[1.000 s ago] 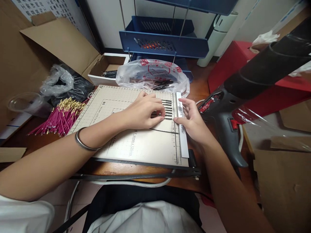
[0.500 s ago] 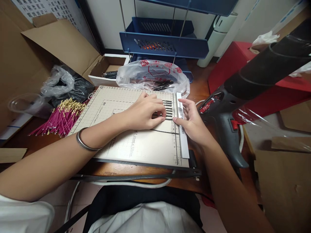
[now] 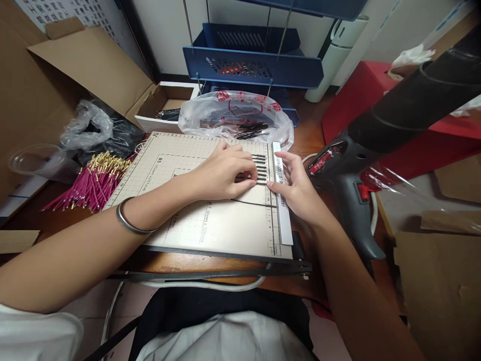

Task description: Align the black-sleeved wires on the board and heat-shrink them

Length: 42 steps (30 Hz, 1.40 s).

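A beige paper cutter board with grid markings lies in front of me. A row of several thin black tubes lies on it, their ends against the white ruler strip along the right edge. My left hand is curled with its fingertips pressing down on the tubes. My right hand rests on the ruler strip, thumb tip at the tubes' ends, fingers loosely bent and apart.
A black heat gun stands at the right. A clear plastic bag of black tubes lies behind the board. Magenta wires with gold tips are piled at the left, near cardboard boxes and a blue shelf rack.
Almost nothing has moved. My left fingers shifted slightly on the black tubes; my right hand stays at the ruler strip.
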### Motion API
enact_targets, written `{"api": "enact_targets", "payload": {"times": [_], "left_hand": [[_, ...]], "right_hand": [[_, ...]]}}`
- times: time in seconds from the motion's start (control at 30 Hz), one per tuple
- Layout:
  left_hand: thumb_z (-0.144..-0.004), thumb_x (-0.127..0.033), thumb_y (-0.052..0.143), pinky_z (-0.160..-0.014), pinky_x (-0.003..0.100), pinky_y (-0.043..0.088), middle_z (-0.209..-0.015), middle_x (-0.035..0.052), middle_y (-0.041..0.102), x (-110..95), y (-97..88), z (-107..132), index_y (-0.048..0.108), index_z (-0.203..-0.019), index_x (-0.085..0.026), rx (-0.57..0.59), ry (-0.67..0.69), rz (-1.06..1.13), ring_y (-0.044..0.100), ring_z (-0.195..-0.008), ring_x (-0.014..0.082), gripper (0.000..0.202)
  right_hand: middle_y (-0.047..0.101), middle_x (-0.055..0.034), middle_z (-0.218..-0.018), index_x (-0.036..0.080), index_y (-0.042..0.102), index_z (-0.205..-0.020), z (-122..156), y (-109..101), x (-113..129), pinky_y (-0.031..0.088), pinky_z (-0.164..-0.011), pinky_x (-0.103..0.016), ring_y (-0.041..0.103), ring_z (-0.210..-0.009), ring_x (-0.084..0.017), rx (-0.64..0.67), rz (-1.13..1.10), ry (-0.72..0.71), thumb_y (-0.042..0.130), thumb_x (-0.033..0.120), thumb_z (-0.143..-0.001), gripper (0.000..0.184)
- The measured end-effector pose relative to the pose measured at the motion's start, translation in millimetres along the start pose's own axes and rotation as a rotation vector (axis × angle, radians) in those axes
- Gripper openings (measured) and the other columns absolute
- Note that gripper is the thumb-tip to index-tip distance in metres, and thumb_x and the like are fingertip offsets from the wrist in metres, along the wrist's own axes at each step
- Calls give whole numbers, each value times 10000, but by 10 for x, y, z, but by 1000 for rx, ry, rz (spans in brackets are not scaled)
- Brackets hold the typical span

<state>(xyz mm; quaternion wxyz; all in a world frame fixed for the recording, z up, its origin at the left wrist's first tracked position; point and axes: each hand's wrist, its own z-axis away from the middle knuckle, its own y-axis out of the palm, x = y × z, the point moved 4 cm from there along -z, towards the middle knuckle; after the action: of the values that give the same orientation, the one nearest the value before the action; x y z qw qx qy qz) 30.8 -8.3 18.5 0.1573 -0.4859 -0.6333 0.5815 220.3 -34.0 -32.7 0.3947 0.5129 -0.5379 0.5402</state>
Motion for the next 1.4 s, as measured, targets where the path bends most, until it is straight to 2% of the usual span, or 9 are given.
{"api": "enact_targets", "payload": {"times": [0.7,1.07,1.27,1.4], "left_hand": [[-990,-323,606,-913,430,301,-921,55,761,-6,-12,-10,759,-897,-202,8,-2,-9,587,-932,244,216],[-976,-318,614,-889,421,294,-900,37,748,2,-30,-6,753,-878,-206,-16,10,-29,565,-903,235,205],[-981,-324,613,-852,416,273,-863,28,739,-21,-60,6,748,-866,-209,-64,64,-40,548,-856,227,212],[-984,-335,649,-842,411,277,-812,21,712,-89,-62,23,760,-898,-212,-15,149,-19,530,-819,216,187]], "right_hand": [[575,-60,-1451,324,438,-1376,-3,8,-53,359,-1316,-567,519,-1462,-296,-2,28,-4,696,229,-799,639],[539,-81,-1456,303,422,-1363,-21,10,-54,387,-1281,-572,539,-1411,-291,8,-7,2,653,189,-796,623],[532,-76,-1451,315,422,-1374,-17,-1,-61,389,-1271,-567,536,-1409,-293,12,24,-10,647,218,-820,606],[520,-79,-1472,315,417,-1379,-12,0,-57,388,-1275,-560,526,-1427,-297,23,17,-8,649,221,-810,622]]}}
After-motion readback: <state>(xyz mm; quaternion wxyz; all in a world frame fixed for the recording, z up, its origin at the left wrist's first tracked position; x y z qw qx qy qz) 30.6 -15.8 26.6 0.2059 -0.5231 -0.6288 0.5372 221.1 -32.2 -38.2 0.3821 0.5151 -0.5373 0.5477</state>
